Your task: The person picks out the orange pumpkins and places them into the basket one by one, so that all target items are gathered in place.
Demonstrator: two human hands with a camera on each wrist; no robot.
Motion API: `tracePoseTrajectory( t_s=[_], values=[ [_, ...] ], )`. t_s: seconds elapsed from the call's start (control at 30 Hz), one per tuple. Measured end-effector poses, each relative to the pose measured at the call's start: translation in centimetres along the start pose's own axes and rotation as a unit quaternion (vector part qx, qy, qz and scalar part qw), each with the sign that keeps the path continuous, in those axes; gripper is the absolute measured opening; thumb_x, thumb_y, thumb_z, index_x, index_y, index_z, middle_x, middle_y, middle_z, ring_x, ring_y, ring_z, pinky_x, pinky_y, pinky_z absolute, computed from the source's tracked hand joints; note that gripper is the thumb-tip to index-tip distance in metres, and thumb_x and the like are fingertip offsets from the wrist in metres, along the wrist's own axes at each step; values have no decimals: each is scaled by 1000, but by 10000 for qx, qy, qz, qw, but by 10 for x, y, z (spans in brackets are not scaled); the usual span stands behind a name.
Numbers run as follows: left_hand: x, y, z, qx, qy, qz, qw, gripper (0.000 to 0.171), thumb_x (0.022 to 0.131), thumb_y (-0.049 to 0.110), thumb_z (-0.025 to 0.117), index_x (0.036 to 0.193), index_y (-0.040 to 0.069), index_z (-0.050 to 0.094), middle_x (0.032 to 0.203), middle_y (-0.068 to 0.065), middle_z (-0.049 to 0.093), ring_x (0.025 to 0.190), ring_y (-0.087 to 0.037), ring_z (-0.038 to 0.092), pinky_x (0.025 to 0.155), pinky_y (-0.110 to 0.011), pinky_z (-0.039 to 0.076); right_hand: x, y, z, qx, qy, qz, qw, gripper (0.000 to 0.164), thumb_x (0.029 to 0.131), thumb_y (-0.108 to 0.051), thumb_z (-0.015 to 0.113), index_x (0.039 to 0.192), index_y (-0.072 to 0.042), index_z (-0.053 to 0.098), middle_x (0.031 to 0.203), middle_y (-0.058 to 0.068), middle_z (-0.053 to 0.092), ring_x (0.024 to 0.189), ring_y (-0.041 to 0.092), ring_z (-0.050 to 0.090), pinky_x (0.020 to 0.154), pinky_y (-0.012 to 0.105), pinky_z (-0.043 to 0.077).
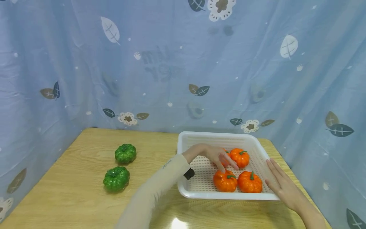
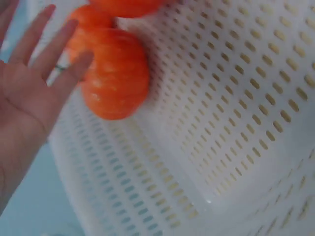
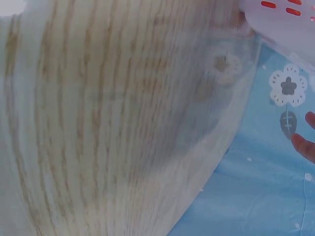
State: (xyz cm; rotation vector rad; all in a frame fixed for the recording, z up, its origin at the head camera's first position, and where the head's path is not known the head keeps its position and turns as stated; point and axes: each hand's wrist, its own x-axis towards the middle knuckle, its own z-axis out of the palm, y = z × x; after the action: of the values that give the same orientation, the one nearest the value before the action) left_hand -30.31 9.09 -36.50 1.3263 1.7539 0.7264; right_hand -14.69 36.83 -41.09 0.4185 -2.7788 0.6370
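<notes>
A white perforated plastic basket [image 1: 211,195] stands on the table with several small orange pumpkins inside, their stems green. My left hand [image 1: 215,155] reaches over the basket, fingers spread and holding nothing. Its fingers hang among the pumpkins, close to a front pumpkin [image 1: 224,182] and partly covering one behind. In the left wrist view, the left hand [image 2: 27,93] has straight fingers beside an orange pumpkin [image 2: 115,73]; contact is unclear. At the basket's right side, my right hand [image 1: 283,184] lies with extended fingers along the wall. Only its fingertips [image 3: 305,147] show in the right wrist view.
Two green pumpkins, a rear one [image 1: 125,153] and a front one [image 1: 116,179], sit on the wooden table [image 1: 71,178] left of the basket. A blue patterned curtain [image 1: 171,63] hangs behind and along both sides. A black wrist device [image 1: 189,174] shows under the left sleeve.
</notes>
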Motion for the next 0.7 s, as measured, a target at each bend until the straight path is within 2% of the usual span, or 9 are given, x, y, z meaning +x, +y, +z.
tracePoseTrajectory(
  t_s=[0.13, 0.2, 0.33, 0.47, 0.6, 0.7],
  values=[
    [-20, 12, -2, 468, 264, 279, 9982, 55, 92, 5, 63, 144, 4, 43, 152, -10, 34, 127, -21, 45, 89, -16, 44, 3, 4, -1, -23, -57, -24, 10000, 66, 98, -20, 53, 153, -5, 19, 157, 22, 13, 131, 57, 23, 101, 71, 17],
    [-34, 20, -2, 607, 428, 324, 9967, 58, 92, 6, 63, 145, 4, 40, 153, -12, 31, 134, -24, 39, 96, -19, 43, 5, 5, -2, -13, -97, -24, 9999, 66, 98, -21, 52, 153, -4, 19, 156, 24, 13, 131, 57, 22, 102, 71, 15],
    [-61, 31, 0, 1026, 820, 290, 9909, 59, 93, 10, 63, 147, 7, 39, 151, -9, 36, 139, -20, 32, 106, -25, 35, 10, 8, -5, 6, -183, 0, 9998, 66, 98, -23, 52, 152, -1, 20, 155, 27, 13, 130, 58, 21, 101, 72, 15],
    [-85, 30, 5, 1372, 1343, 185, 9812, 57, 94, 16, 62, 146, 8, 40, 149, -6, 39, 137, -17, 36, 109, -26, 31, 10, 13, -6, -114, -234, 7, 9997, 65, 99, -25, 51, 150, 3, 22, 154, 29, 15, 130, 58, 21, 108, 65, 8],
    [-109, 26, 11, 1514, 1984, 12, 9684, 54, 96, 22, 60, 146, 12, 41, 149, -2, 41, 135, -17, 38, 109, -27, 31, 8, 15, -9, -531, -83, -70, 9985, 63, 98, -26, 52, 145, 9, 29, 147, 35, 25, 129, 59, 22, 114, 55, 1],
    [-129, 20, 18, 1458, 2372, -102, 9604, 55, 97, 26, 59, 147, 15, 40, 149, -1, 40, 135, -17, 38, 108, -31, 34, 8, 8, -12, -913, -4, 1, 9958, 65, 98, -30, 51, 146, 7, 28, 147, 35, 23, 134, 57, 14, 113, 57, -1]
  ],
)
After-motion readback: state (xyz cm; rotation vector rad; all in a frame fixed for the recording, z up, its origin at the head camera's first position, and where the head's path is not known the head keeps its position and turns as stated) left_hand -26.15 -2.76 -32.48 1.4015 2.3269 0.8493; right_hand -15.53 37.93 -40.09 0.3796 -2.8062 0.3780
